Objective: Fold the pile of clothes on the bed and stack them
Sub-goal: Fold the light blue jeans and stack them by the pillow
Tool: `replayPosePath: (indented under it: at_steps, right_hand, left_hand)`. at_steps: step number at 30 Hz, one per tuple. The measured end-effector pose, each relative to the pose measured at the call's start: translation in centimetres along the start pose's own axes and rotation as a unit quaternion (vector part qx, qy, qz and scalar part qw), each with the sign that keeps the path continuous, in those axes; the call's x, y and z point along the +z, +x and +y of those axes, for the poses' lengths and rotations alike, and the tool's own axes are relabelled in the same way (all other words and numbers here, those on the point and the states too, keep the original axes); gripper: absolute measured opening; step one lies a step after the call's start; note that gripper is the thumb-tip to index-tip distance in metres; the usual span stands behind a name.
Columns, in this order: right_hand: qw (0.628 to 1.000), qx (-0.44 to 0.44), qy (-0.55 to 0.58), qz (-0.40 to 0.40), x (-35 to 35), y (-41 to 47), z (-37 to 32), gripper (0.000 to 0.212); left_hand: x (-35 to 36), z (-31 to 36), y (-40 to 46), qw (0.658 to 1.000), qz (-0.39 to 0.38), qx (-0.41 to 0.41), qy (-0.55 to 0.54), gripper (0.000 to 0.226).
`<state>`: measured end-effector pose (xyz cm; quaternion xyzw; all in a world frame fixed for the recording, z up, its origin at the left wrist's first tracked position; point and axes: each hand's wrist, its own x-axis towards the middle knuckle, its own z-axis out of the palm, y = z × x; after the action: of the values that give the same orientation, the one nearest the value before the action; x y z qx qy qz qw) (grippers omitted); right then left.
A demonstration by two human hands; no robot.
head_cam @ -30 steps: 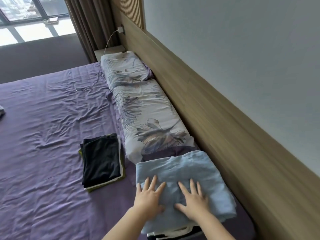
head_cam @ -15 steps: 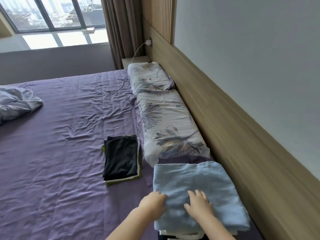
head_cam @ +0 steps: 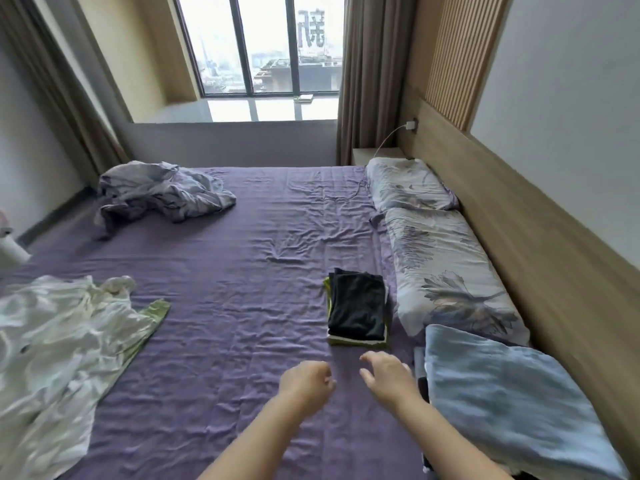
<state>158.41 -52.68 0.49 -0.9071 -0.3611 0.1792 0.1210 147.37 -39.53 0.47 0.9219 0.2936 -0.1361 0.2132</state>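
Purple bed sheet spreading wide and bare ahead of both hands. Unfolded pale clothes heaped far to the left, at the near left edge. Light blue folded stack just right of the right hand, against the headboard. Small dark folded stack just beyond the fingertips. Left hand loosely curled, right hand relaxed with fingers spread, both holding nothing above the sheet.
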Motion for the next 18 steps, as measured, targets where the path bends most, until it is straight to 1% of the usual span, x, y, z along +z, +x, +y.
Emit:
replayPosePath:
  at_steps: [5, 11, 15, 18]
  right_hand:
    - [0.996, -0.089, -0.018, -0.008, 3.8, -1.7, -11.6, 0.034]
    - [0.985, -0.170, -0.026, -0.029, 10.1, -4.1, -24.4, 0.029]
    - [0.978, -0.199, -0.017, -0.065, 13.1, -5.2, -31.6, 0.027]
    - [0.972, -0.219, -0.010, -0.087, 14.4, -5.4, -35.5, 0.027]
  left_hand:
    - [-2.2, -11.4, -7.3, 0.995, 0.051, -0.080, -0.028, 0.034]
    - [-2.9, -23.9, -16.0, 0.983, 0.074, -0.163, -0.049, 0.034]
    - [-3.2, -30.1, -20.8, 0.968, 0.097, -0.219, -0.075, 0.033]
    - [-3.7, -33.6, -22.9, 0.959, 0.107, -0.248, -0.088, 0.032]
